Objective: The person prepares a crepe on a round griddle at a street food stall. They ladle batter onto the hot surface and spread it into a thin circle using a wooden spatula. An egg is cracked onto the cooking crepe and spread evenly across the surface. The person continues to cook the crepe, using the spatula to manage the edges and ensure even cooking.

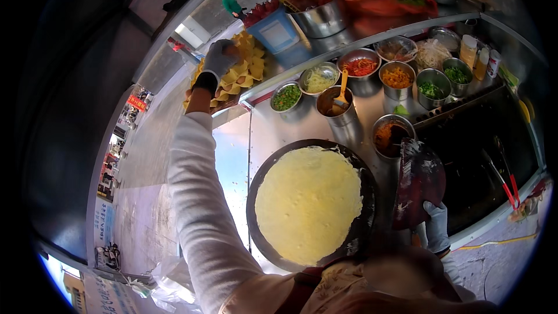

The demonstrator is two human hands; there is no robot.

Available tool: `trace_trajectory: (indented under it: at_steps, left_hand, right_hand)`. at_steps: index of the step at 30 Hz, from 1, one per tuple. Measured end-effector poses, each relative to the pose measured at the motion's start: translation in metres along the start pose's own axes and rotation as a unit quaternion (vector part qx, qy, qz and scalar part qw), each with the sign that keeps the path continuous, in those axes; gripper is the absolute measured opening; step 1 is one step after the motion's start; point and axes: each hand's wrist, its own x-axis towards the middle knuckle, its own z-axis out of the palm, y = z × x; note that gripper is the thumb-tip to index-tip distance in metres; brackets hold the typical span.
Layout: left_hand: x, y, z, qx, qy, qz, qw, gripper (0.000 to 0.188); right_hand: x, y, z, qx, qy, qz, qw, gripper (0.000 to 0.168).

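Observation:
My left hand (221, 59), in a grey glove, reaches to the yellow egg tray (250, 63) at the upper left; its fingers are blurred, and whether they hold an egg cannot be told. In my gloved right hand (436, 224) is a dark red, half-round scraper (420, 183), smeared with pale batter. Between my arms a thin, pale yellow crepe (307, 205) lies spread on a round black griddle (370, 200). Just beyond the scraper stands a steel pot of reddish-brown sauce (386, 137). A yellow-handled brush (343, 89) rests in another sauce pot (324, 104).
Steel bowls of chopped greens (285, 97), shredded vegetables (359, 66) and orange pickles (396, 77) line the counter's back. Bottles (468, 50) stand at the right, above a dark flat surface (471, 161) with red-handled tongs (508, 192). A blue container (274, 30) stands on the upper shelf.

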Motion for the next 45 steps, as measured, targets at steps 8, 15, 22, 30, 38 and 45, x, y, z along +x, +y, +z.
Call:
trace_trajectory:
  at_steps: [8, 15, 22, 30, 38, 45]
  left_hand:
    - [-0.109, -0.025, -0.013, -0.824, 0.154, -0.115, 0.532, 0.026]
    - [-0.322, -0.036, 0.064, -0.749, -0.050, -0.277, 0.600, 0.045]
    - [-0.388, 0.027, 0.088, -0.559, -0.006, -0.334, 0.759, 0.029]
    - [-0.394, 0.057, 0.092, -0.379, 0.104, -0.306, 0.867, 0.030]
    - [-0.378, 0.006, 0.127, -0.337, 0.176, -0.249, 0.891, 0.033]
    - [-0.351, 0.017, 0.119, -0.390, 0.107, -0.316, 0.858, 0.034]
  right_hand:
    - [0.024, 0.000, -0.009, -0.060, -0.084, -0.114, 0.988, 0.034]
    - [0.009, -0.014, 0.071, -0.272, -0.233, -0.016, 0.934, 0.030]
    - [-0.013, -0.009, 0.160, -0.636, -0.347, -0.412, 0.552, 0.030]
    - [-0.040, -0.003, 0.198, -0.698, -0.350, -0.419, 0.463, 0.028]
    - [-0.038, 0.028, 0.243, -0.703, -0.365, -0.488, 0.366, 0.021]
    - [-0.008, 0.029, 0.249, -0.690, -0.340, -0.514, 0.379, 0.016]
